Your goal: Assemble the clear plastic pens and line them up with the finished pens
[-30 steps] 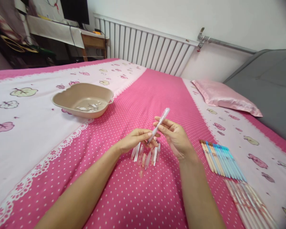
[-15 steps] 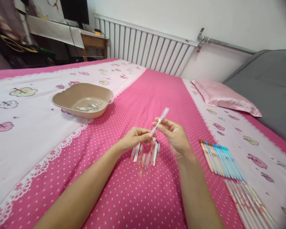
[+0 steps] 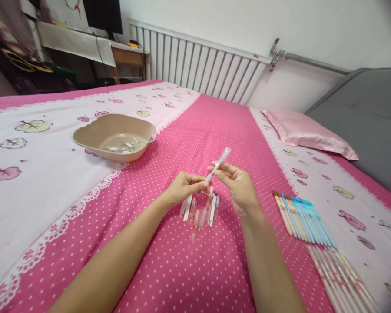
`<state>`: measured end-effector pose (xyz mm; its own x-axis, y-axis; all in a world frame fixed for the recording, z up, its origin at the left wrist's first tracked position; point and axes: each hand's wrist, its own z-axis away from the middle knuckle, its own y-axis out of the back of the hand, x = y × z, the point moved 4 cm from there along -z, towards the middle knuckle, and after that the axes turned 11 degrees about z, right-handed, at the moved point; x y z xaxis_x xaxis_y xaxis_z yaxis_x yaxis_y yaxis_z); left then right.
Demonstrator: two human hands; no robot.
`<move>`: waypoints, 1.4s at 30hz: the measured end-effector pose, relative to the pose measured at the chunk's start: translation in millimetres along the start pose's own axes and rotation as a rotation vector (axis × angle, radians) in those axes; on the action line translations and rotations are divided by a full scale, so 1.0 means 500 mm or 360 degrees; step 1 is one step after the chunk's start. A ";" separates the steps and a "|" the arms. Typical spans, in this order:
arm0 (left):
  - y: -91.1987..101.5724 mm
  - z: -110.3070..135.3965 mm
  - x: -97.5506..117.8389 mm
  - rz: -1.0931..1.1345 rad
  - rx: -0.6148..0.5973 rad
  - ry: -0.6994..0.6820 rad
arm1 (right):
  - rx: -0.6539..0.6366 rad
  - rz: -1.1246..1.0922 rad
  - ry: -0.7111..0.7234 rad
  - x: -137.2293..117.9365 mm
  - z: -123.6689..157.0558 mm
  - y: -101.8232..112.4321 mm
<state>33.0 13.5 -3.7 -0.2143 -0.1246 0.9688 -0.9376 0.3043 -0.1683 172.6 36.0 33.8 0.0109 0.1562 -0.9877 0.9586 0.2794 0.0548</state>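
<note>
Since it's a slim translucent pen (image 3: 221,160) that looks like plain plastic, it's probably super light, pretty stiff and a bit slick, so rolling between the fingers seems likelier than bending. Fragile? Maybe a little, if that clear wall is thin, but a gentle pinch ought to be plenty. Best spots to grab are probably the lower end and the middle of the barrel, which is basically where it's held. It's just right of centre in the frame, tilted, top end pointing up and to the right, above the bed (image 3: 189,278).

Left hand (image 3: 186,188) is angled in from the lower left, thumb and fingers pinched narrow on the lower end, so the tip can't really be made out. Right hand (image 3: 241,184) is up from the lower right, wrist bent inward, palm facing left, thumb and fingers pinched around mid-barrel. Just below the hands, near the centre, a bunch of slim pen-like pieces (image 3: 202,218) lies on the pink dotted part.
</note>
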 end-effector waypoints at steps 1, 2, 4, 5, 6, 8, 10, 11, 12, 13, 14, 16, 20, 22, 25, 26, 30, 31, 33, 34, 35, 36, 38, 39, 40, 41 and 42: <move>0.001 0.000 0.000 -0.0016 0.0006 -0.0004 | -0.0001 0.0005 -0.0002 0.000 0.000 -0.001; 0.002 0.000 -0.001 -0.0031 0.0012 -0.0010 | -0.0002 0.0010 -0.0006 0.000 0.000 -0.001; 0.003 0.000 0.000 -0.0047 0.0024 -0.0023 | -0.0002 0.0024 -0.0014 -0.001 0.001 -0.001; 0.003 0.001 0.000 -0.0048 0.0026 -0.0026 | -0.0001 0.0032 -0.0018 -0.001 0.001 -0.001; 0.003 0.001 0.000 -0.0044 0.0027 -0.0026 | 0.0002 0.0040 -0.0020 -0.002 0.001 -0.002; 0.002 0.001 -0.001 -0.0020 0.0025 -0.0013 | 0.0007 0.0051 -0.0017 -0.004 0.002 -0.002; 0.000 0.002 -0.002 0.0030 0.0009 0.0007 | 0.0009 0.0062 -0.0011 -0.006 0.002 -0.004; -0.002 0.002 -0.002 0.0065 -0.0003 0.0012 | 0.0005 0.0070 -0.0007 -0.007 0.003 -0.006; -0.004 0.003 -0.002 0.0099 -0.0011 0.0012 | -0.0003 0.0079 -0.0004 -0.008 0.004 -0.008; -0.006 0.003 -0.002 0.0128 -0.0018 0.0009 | -0.0017 0.0086 -0.0004 -0.008 0.005 -0.011; -0.007 0.003 -0.001 0.0149 -0.0020 0.0001 | -0.0033 0.0088 -0.0009 -0.007 0.006 -0.015; -0.010 0.003 0.003 0.0179 -0.0002 -0.0029 | -0.0069 0.0067 -0.0032 -0.004 0.009 -0.023; -0.009 0.001 0.012 0.0248 0.0102 -0.0105 | -0.0184 0.0013 -0.0094 0.004 0.013 -0.040; -0.008 0.000 0.015 0.0275 0.0133 -0.0118 | -0.0211 0.0041 -0.0094 0.005 0.013 -0.044; -0.007 0.001 0.014 0.0228 0.0131 -0.0095 | -0.0178 0.0134 -0.0053 0.003 0.011 -0.041; -0.005 0.001 0.013 0.0189 0.0138 -0.0083 | -0.0169 0.0176 -0.0025 0.002 0.010 -0.039; 0.018 0.004 0.014 -0.0002 0.0441 -0.0129 | -0.0102 0.0462 0.0069 0.001 0.007 -0.028; 0.025 0.005 0.017 -0.0020 0.0551 -0.0166 | -0.0098 0.0550 0.0064 0.002 0.007 -0.027; 0.033 0.006 0.021 0.0023 0.0683 -0.0220 | -0.0139 0.0694 0.0053 0.003 0.009 -0.028; 0.033 0.005 0.022 0.0078 0.0698 -0.0229 | -0.0178 0.0745 0.0059 0.003 0.010 -0.030; 0.033 0.004 0.023 0.0140 0.0695 -0.0234 | -0.0217 0.0785 0.0071 0.002 0.011 -0.033; 0.032 0.003 0.024 0.0201 0.0688 -0.0240 | -0.0250 0.0818 0.0087 0.002 0.013 -0.036; 0.031 0.002 0.026 0.0286 0.0680 -0.0277 | -0.0297 0.0866 0.0101 0.001 0.015 -0.040; 0.031 0.002 0.028 0.0307 0.0691 -0.0313 | -0.0314 0.0885 0.0102 0.002 0.015 -0.042; 0.032 0.003 0.030 0.0318 0.0706 -0.0350 | -0.0325 0.0899 0.0103 0.003 0.015 -0.043; 0.033 0.003 0.031 0.0320 0.0724 -0.0378 | -0.0332 0.0909 0.0106 0.004 0.015 -0.043; 0.035 0.004 0.032 0.0315 0.0742 -0.0398 | -0.0335 0.0919 0.0111 0.005 0.014 -0.043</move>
<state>12.7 14.9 8.4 -0.4037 -0.3448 0.8474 -0.8825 -0.0976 -0.4601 154.0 23.7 29.1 0.4859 0.3976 -0.7783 0.7266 0.3111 0.6126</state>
